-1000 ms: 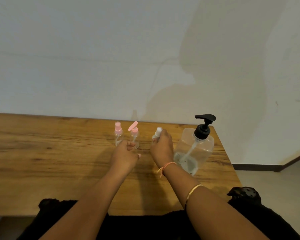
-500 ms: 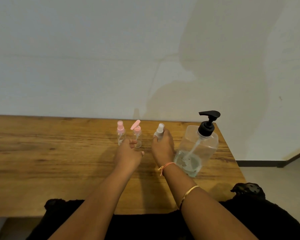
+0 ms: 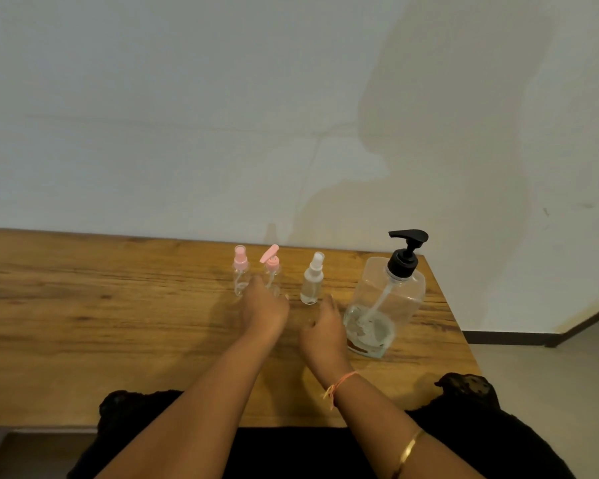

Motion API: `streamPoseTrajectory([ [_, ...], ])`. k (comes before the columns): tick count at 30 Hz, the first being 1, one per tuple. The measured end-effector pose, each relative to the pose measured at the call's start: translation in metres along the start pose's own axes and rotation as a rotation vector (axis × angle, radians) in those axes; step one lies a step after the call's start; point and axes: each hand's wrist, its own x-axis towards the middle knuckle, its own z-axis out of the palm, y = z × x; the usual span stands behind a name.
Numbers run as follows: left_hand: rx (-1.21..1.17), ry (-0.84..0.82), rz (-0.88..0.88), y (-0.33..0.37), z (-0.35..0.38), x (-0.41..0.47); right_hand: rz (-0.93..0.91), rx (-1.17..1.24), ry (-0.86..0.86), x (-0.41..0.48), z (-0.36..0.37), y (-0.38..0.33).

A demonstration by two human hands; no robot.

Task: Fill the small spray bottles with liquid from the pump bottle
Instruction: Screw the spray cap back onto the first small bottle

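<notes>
Three small bottles are seen upright in a row near the far edge of the table (image 3: 83, 305), close to the wall (image 3: 187, 98). From left to right, the pink bottle (image 3: 240, 271), the flip-cap bottle (image 3: 272, 266) with its pink lid tipped open, and the white bottle (image 3: 312, 278) are set apart from one another. The pump bottle (image 3: 388, 299) is stood at the right end of the row, well clear of the white bottle and near the table's right edge. It is clear, is topped with a black pump, and only a little liquid is seen at its bottom.

The left hand (image 3: 264, 307) is stretched forward to the two pink-topped bottles, and the base of the flip-cap bottle is covered by it. Its fingers are hidden behind its back, so it cannot be told whether anything is gripped.

The right hand (image 3: 322, 326) is held over the table between the white bottle and the pump bottle, just short of both. Its fingers are loosely curled and nothing is held in it. A thread band (image 3: 339, 385) and a bangle (image 3: 408, 451) are worn on that arm. Black cloth (image 3: 464, 392) is seen at the table's near edge.
</notes>
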Motion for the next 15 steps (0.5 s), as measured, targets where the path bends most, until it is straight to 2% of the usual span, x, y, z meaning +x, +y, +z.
streamPoseTrajectory([
  [4, -0.03, 0.033, 0.02, 0.005, 0.009, 0.005, -0.003, -0.055, -0.133, -0.014, -0.024, -0.006],
  [15, 0.001, 0.165, 0.107, 0.001, 0.025, 0.023, -0.056, 0.086, -0.172, -0.031, -0.065, -0.024],
])
